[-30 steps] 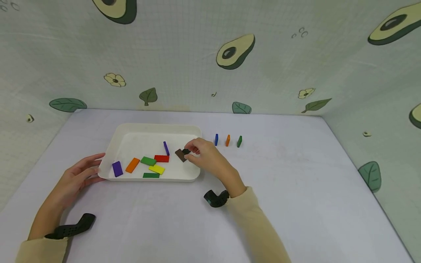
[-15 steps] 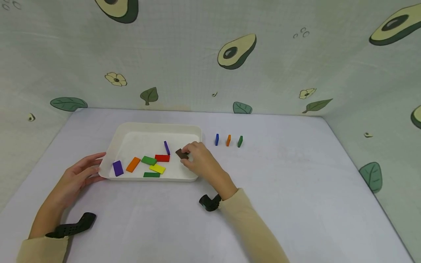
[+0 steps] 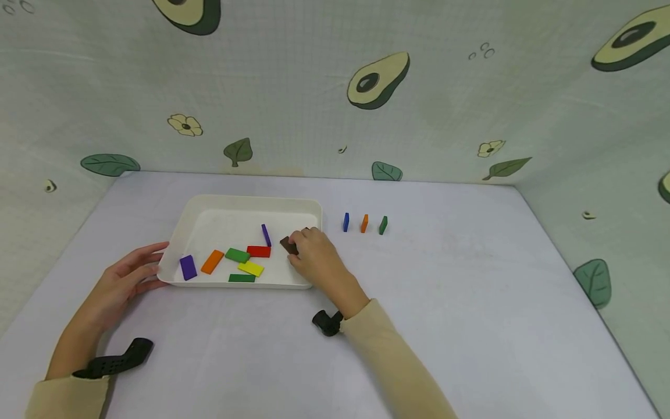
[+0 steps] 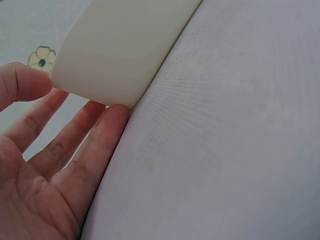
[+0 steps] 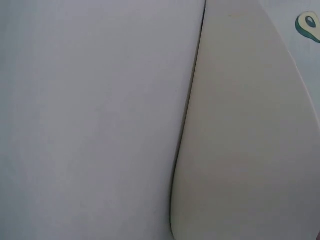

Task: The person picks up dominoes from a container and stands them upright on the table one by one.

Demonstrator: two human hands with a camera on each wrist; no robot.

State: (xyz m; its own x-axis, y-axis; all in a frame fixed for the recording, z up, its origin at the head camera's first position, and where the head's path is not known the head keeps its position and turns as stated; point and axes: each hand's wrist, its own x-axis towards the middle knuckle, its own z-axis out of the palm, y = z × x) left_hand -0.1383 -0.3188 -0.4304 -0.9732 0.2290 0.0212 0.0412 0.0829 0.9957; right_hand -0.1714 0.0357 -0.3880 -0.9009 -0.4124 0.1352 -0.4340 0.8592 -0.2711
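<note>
In the head view, a white tray (image 3: 235, 201) holds several small flat blocks. My left hand (image 3: 117, 291) touches the tray's left end with nearly straight fingers. In the left wrist view its fingertips (image 4: 117, 112) rest against the tray wall (image 4: 120, 50), with the thumb at the upper edge. My right hand (image 3: 319, 259) is over the tray's right end, thumb and fingers curled about the right part of a dark brown block (image 3: 287, 244). Whatever lies beneath that hand is hidden. The right wrist view shows only the tray's outer wall (image 5: 245, 125) and the white tabletop.
Also in the tray are purple (image 3: 188, 267), orange (image 3: 211, 262), green (image 3: 237, 255), red (image 3: 259, 251) and yellow (image 3: 251, 268) blocks. Right of the tray, blue (image 3: 346, 222), orange (image 3: 364, 223) and green (image 3: 384, 225) blocks stand upright in a row.
My right hand has shifted slightly left and down onto the brown block. A black block seen at its fingertips earlier is now hidden. The left hand and tray stay put.
</note>
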